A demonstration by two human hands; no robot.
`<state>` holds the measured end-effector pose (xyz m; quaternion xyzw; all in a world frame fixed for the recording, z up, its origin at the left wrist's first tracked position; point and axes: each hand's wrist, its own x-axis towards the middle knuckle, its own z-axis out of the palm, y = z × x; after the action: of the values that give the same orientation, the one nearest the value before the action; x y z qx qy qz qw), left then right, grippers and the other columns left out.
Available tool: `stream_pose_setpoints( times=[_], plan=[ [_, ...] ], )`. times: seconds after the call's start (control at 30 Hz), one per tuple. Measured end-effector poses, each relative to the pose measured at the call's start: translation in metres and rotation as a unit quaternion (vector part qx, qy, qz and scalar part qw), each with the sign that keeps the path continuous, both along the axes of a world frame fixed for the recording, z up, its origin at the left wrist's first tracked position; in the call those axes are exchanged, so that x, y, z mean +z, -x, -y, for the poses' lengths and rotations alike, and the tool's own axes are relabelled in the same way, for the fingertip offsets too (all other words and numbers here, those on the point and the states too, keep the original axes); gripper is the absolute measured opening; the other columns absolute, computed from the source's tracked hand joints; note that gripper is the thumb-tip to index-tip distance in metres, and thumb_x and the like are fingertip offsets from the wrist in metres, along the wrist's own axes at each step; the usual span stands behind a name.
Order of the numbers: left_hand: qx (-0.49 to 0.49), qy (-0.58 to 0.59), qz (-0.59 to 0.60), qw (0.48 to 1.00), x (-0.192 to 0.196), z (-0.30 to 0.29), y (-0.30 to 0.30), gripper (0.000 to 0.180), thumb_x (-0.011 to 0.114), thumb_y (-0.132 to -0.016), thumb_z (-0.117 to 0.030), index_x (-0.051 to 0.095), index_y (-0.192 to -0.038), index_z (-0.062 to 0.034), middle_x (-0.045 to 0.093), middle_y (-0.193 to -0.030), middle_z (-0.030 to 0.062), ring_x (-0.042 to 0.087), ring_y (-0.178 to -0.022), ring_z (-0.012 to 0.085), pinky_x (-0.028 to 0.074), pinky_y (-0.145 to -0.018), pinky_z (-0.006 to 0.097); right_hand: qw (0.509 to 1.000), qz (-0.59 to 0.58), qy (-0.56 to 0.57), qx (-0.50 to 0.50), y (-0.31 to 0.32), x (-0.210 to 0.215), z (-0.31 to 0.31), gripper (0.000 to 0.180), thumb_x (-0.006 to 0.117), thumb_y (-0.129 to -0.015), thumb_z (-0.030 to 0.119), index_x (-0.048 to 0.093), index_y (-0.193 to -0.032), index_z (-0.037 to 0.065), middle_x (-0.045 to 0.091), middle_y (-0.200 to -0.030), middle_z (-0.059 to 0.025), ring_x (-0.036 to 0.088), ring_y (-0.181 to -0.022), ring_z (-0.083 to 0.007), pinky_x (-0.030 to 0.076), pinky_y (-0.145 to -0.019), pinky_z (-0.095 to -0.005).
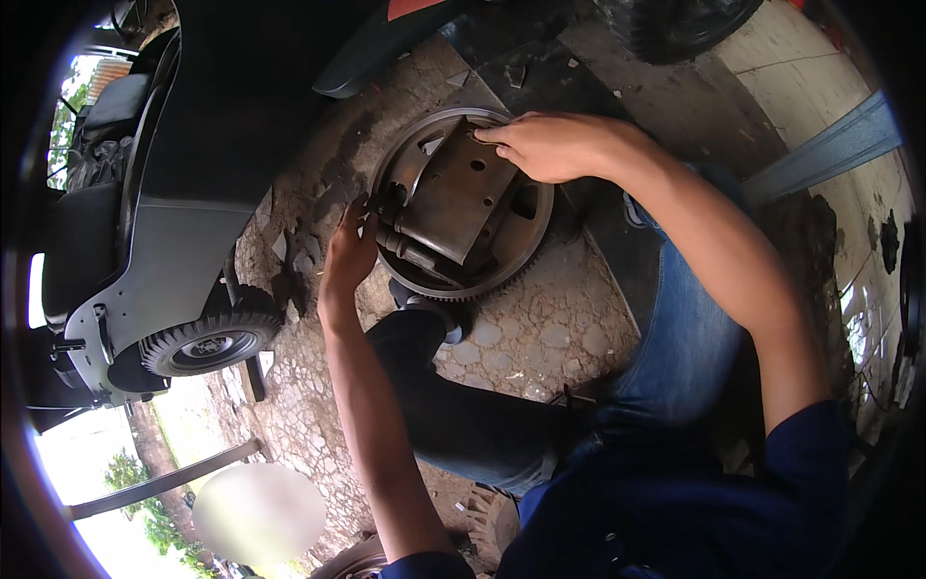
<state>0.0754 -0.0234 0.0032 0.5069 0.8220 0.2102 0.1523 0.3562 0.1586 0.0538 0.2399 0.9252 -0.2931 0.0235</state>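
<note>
Stone paving (526, 357) underlies a toothed flywheel (543, 220), steel plate (458, 193) atop. I judge positioning underway: right hand (542, 145), index extended, pinch unconfirmed, at plate's top edge; left hand (351, 253), grip unclear, at flywheel's left rim. Next calls for steadying.

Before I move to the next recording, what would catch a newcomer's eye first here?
First, the round toothed metal disc in the upper middle, with a brown metal plate lying across it; the right grip is at the plate's upper edge, the left grip at the disc's left side. Next, the dark vehicle along the left, one treaded wheel showing.
</note>
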Motion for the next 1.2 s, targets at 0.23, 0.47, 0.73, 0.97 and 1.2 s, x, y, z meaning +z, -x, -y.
stream_pose_setpoints(
  times=[0.23, 0.47, 0.73, 0.97, 1.2],
  plan=[
    [-0.032, 0.04, 0.156, 0.986, -0.003, -0.027, 0.01, 0.045, 0.056, -0.096, -0.036, 0.055, -0.127, -0.002, 0.065, -0.113, 0.0172, 0.058, -0.109, 0.0214, 0.043, -0.093, 0.032, 1.0, 0.011, 0.009, 0.028, -0.025, -0.001, 0.005, 0.041, 0.04, -0.1, 0.018, 0.044, -0.14, 0.008, 0.062, -0.118, -0.02, 0.06, -0.106, -0.036, 0.047, -0.095, -0.0436],
    [-0.076, 0.048, 0.107, 0.99, -0.007, -0.03, 0.028, 0.049, 0.054, -0.096, -0.042, 0.061, -0.116, 0.0023, 0.066, -0.103, 0.0158, 0.057, -0.096, 0.0197, 0.043, -0.088, 0.03, 0.999, -0.014, 0.04, 0.026, -0.001, 0.005, 0.016, 0.038, 0.04, -0.1, 0.018, 0.049, -0.135, 0.004, 0.064, -0.114, -0.0213, 0.062, -0.105, -0.0363, 0.049, -0.092, -0.0435],
    [-0.064, 0.038, 0.155, 0.985, -0.006, -0.031, 0.027, 0.05, 0.054, -0.096, -0.042, 0.062, -0.112, 0.0047, 0.066, -0.098, 0.0134, 0.058, -0.09, 0.0191, 0.045, -0.081, 0.031, 0.976, -0.201, -0.063, 0.06, 0.048, -0.019, -0.002, 0.037, 0.04, -0.101, 0.018, 0.05, -0.133, 0.004, 0.063, -0.116, -0.0213, 0.061, -0.107, -0.0353, 0.048, -0.096, -0.0423],
    [-0.082, 0.199, 0.389, 0.896, -0.01, -0.007, 0.055, 0.063, 0.069, -0.088, -0.036, 0.046, -0.133, 0.0024, 0.058, -0.12, 0.0136, 0.059, -0.099, 0.0199, 0.05, -0.087, 0.034, 0.956, -0.224, -0.161, 0.101, 0.088, -0.063, -0.03, 0.037, 0.04, -0.101, 0.018, 0.05, -0.134, 0.004, 0.057, -0.129, -0.0171, 0.054, -0.118, -0.0332, 0.043, -0.102, -0.0406],
    [-0.072, 0.153, 0.37, 0.913, -0.009, -0.006, 0.052, 0.063, 0.067, -0.089, -0.038, 0.049, -0.129, 0.0053, 0.062, -0.113, 0.0144, 0.062, -0.096, 0.0209, 0.048, -0.09, 0.033, 0.973, -0.125, -0.14, 0.132, 0.087, -0.072, -0.026, 0.036, 0.048, -0.097, 0.017, 0.053, -0.13, 0.005, 0.056, -0.129, -0.0155, 0.052, -0.12, -0.0311, 0.042, -0.103, -0.0393]
  ],
)
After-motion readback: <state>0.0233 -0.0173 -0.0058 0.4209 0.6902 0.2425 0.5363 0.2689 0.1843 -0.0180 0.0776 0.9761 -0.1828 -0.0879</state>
